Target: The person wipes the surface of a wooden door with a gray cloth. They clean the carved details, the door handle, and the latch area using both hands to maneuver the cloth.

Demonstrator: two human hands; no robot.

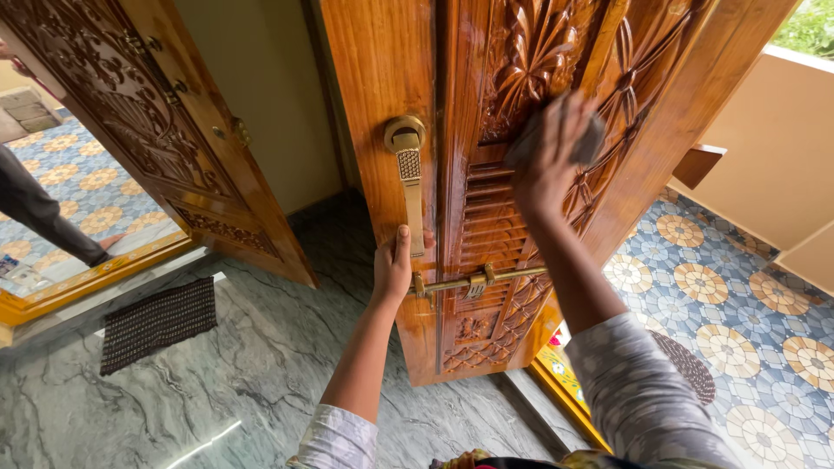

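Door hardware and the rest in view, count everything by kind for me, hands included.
Carved wooden doors: 2, near door, far door
Brass handle: 1
Brass bolt: 1
Mats: 2, dark mat, second mat
Cloth: 1
Hands: 2, left hand, right hand
Total: 9

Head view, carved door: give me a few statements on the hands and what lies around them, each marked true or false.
1. The right hand presses a grey cloth against the carved door. True.
2. The left hand grips the brass handle. False: it holds the door's edge just below the handle.
3. A brass bolt runs across the door below the right hand. True.
4. The dark mat lies on the patterned tiles. False: it lies on the grey marble floor.
5. Both doors are shut. False: both stand open.
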